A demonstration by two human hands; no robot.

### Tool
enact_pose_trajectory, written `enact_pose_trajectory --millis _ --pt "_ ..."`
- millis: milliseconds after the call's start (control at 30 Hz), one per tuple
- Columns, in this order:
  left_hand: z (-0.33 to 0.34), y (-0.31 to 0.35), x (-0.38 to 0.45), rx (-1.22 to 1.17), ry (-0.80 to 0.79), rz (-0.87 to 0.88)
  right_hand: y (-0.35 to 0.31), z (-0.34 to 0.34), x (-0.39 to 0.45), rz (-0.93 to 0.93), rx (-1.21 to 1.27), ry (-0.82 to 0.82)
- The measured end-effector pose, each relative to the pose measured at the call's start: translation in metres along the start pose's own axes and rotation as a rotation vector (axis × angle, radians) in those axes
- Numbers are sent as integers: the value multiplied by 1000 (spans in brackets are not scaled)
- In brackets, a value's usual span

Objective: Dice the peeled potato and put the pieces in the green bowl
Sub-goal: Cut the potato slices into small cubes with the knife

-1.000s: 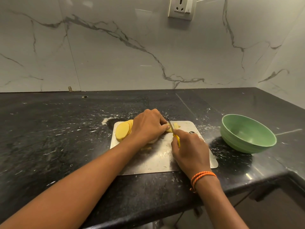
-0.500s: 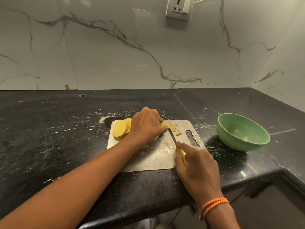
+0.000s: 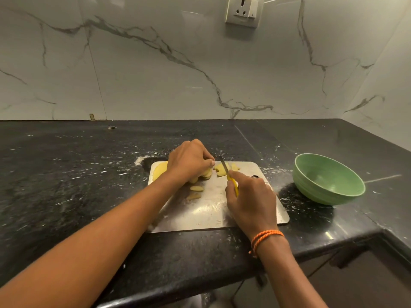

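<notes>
Your left hand point(image 3: 189, 161) curls over the potato point(image 3: 160, 170) slices on the board point(image 3: 206, 210); your right hand point(image 3: 250, 198) grips the knife point(image 3: 225, 166) just beside it. The green bowl point(image 3: 329, 180) sits well right of your right hand, near the counter point(image 3: 66, 174) corner.

A white wall socket point(image 3: 243, 11) sits high on the veined marble backsplash point(image 3: 200, 63) above the speckled black countertop point(image 3: 66, 174).

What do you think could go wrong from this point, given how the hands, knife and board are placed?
The left hand holds the potato slices with fingertips right beside the knife blade, so a slip might nick them. The metal cutting board lies on a dusty counter and could slide. Cut pieces lie loose near the board's far edge, while the green bowl stands apart.
</notes>
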State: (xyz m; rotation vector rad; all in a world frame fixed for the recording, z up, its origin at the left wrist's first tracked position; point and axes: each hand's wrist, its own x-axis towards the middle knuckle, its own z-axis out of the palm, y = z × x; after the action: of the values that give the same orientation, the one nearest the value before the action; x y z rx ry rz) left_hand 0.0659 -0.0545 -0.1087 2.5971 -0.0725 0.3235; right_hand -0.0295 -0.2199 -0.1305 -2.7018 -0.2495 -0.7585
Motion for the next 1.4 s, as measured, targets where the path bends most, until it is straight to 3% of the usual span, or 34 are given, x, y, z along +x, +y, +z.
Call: enact_pose_trajectory --millis 267,400,700,833,933,1067,1167,1233,1400 --pt "1 3 -3 53 -63 44 6 9 2 -5 -5 -64" --pt "6 11 -8 166 15 86 7 6 0 -7 23 -77" --pt "5 13 -9 99 -62 89 22 -38 -59 13 125 -62" --pt "6 12 -9 70 -80 108 51 -42 -31 54 163 96" --pt "11 14 -11 68 -40 127 75 -29 2 54 25 2" --pt "17 15 -9 86 -50 174 86 -18 28 -76 -133 -123" --pt "7 16 -7 25 -148 224 91 -22 40 -198 -104 -187" --pt "-3 13 -4 -47 -242 249 97 -23 41 -275 -64 -193" --pt "-34 -7 9 -96 -276 234 103 -28 25 -429 -58 -172"
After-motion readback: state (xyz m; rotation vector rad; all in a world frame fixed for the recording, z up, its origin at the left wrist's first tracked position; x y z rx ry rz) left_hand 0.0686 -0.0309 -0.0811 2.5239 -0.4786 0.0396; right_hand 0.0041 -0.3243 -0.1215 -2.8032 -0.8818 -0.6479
